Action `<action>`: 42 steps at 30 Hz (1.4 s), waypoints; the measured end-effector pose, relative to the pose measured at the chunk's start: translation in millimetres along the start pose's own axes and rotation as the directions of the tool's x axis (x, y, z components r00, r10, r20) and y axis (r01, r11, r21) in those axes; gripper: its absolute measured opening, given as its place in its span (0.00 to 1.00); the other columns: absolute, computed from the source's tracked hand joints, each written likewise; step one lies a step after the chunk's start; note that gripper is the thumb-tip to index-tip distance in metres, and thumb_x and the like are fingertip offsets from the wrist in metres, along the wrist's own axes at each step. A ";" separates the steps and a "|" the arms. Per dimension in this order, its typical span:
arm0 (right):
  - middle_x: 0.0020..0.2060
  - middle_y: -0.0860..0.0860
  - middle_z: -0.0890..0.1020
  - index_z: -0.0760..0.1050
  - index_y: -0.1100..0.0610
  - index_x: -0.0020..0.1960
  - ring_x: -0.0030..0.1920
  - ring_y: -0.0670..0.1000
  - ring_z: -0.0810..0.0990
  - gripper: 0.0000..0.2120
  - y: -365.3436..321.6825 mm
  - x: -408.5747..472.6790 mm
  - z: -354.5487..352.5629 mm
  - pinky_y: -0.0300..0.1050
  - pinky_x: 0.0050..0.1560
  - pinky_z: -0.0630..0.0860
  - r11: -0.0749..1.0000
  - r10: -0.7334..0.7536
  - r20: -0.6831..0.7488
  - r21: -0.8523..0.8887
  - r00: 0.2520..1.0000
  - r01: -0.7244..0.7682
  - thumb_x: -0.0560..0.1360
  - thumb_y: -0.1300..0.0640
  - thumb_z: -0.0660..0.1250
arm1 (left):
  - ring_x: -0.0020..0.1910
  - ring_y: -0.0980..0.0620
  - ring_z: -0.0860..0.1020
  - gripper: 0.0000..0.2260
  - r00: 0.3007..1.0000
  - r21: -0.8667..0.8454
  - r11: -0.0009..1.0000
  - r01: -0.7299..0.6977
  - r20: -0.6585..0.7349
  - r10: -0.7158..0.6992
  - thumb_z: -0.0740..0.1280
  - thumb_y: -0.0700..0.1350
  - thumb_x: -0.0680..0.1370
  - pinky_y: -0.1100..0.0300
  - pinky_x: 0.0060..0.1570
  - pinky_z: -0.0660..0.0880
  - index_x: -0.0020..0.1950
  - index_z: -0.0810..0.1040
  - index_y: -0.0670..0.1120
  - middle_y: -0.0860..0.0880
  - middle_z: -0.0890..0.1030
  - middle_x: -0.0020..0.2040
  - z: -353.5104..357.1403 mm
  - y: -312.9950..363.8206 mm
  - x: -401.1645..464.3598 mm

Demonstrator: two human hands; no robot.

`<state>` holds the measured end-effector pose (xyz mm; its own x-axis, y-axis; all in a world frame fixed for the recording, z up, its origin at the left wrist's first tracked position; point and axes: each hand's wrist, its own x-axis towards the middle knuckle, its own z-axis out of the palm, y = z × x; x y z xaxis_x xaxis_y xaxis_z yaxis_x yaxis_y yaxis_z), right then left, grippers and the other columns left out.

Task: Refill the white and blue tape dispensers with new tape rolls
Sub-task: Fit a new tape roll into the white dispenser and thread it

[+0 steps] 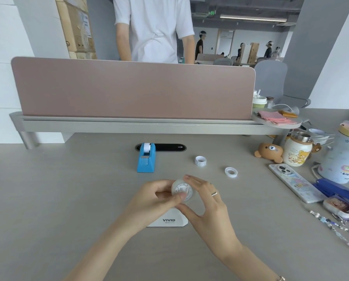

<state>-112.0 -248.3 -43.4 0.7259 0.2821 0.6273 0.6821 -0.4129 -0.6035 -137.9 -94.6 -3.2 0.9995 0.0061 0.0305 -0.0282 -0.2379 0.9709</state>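
Note:
A clear tape roll (183, 191) with a white core is held above the white dispenser (169, 221), which reads VIVID and is mostly hidden under my hands. My left hand (153, 201) pinches the roll from the left, thumb on its face. My right hand (205, 201), with a ring, grips the roll from the right and below. The blue dispenser (146, 159) stands farther back with a white roll in it. Two white rings lie on the desk to the right: one upright (200, 161), one flat (231, 172).
A pink divider (133, 90) closes the desk's far side; a person in white stands behind it. At the right sit a bear toy (268, 152), a patterned flask (297, 152), a phone (293, 182), a large cup (343, 157), a blue stapler (339, 189) and a lanyard (337, 232).

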 end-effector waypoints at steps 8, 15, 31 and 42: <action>0.62 0.24 0.66 0.67 0.39 0.64 0.62 0.32 0.67 0.23 0.9 -0.2 1.9 0.27 0.63 0.63 0.996 -0.069 -0.015 -0.058 0.998 0.068 0.71 0.42 0.67 | 0.44 0.55 0.85 0.03 0.995 0.057 0.998 0.026 -0.098 -0.020 0.74 0.48 0.71 0.51 0.55 0.79 0.44 0.83 0.52 0.53 0.86 0.42 1.1 -1.1 1.5; 0.60 0.33 0.72 0.70 0.45 0.63 0.63 0.27 0.61 0.23 4.6 1.8 1.4 0.36 0.59 0.70 0.981 -0.153 -0.054 -0.128 0.987 0.145 0.69 0.44 0.67 | 0.42 0.55 0.85 0.04 0.994 0.021 0.997 0.080 -0.080 -0.078 0.74 0.42 0.71 0.60 0.48 0.78 0.43 0.83 0.49 0.50 0.87 0.43 -1.4 2.7 2.0; 0.61 0.39 0.71 0.71 0.46 0.63 0.58 0.44 0.72 0.23 7.4 -1.6 1.8 0.30 0.64 0.64 0.986 -0.151 0.041 -0.063 0.988 0.154 0.69 0.50 0.73 | 0.47 0.56 0.83 0.10 0.989 0.150 0.978 0.146 -0.062 -0.138 0.76 0.44 0.69 0.65 0.50 0.76 0.49 0.82 0.48 0.52 0.86 0.46 -9.6 7.8 0.5; 0.53 0.35 0.69 0.71 0.42 0.62 0.56 0.42 0.74 0.22 8.7 -0.1 1.0 0.27 0.61 0.66 0.993 -0.118 0.020 0.026 0.993 0.118 0.68 0.47 0.71 | 0.42 0.62 0.84 0.10 0.988 0.014 0.988 0.151 -0.020 -0.151 0.76 0.41 0.69 0.75 0.37 0.74 0.50 0.84 0.46 0.52 0.87 0.44 -9.8 9.3 -0.6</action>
<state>-106.0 -251.0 -49.2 0.6418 0.3465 0.6842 0.7648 -0.3545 -0.5379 -138.9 -87.3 8.2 0.9919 0.0615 -0.1115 0.1234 -0.2483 0.9608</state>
